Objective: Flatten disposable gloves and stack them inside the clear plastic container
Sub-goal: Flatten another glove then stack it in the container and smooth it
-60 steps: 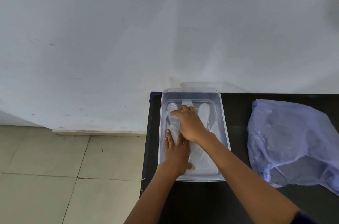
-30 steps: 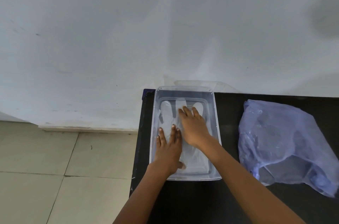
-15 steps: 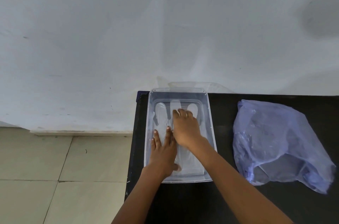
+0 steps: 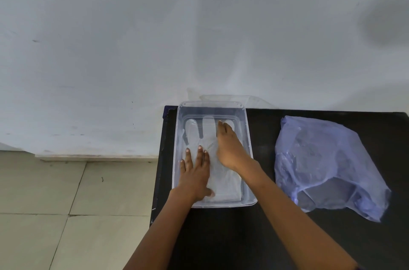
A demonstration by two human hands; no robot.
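Observation:
A clear plastic container (image 4: pixel 180 137) stands at the left end of a black table. Inside it lies a flat, translucent disposable glove (image 4: pixel 207 128), fingers pointing to the far wall; whether more gloves lie under it I cannot tell. My left hand (image 4: pixel 195 175) rests palm down on the glove's near left part, fingers spread. My right hand (image 4: pixel 230 148) lies palm down over the glove's right side, its fingertips reaching the glove's fingers. Neither hand grips anything.
A crumpled bluish plastic bag (image 4: pixel 325 165) lies on the black table (image 4: pixel 261 236) to the right of the container. A clear lid (image 4: pixel 232 98) leans behind the container against the white wall. The table's left edge drops to a tiled floor (image 4: pixel 66 214).
My right hand has slid from the glove's left fingers toward its right side and forward. My left hand stays pressed on the near part. The view has shifted slightly.

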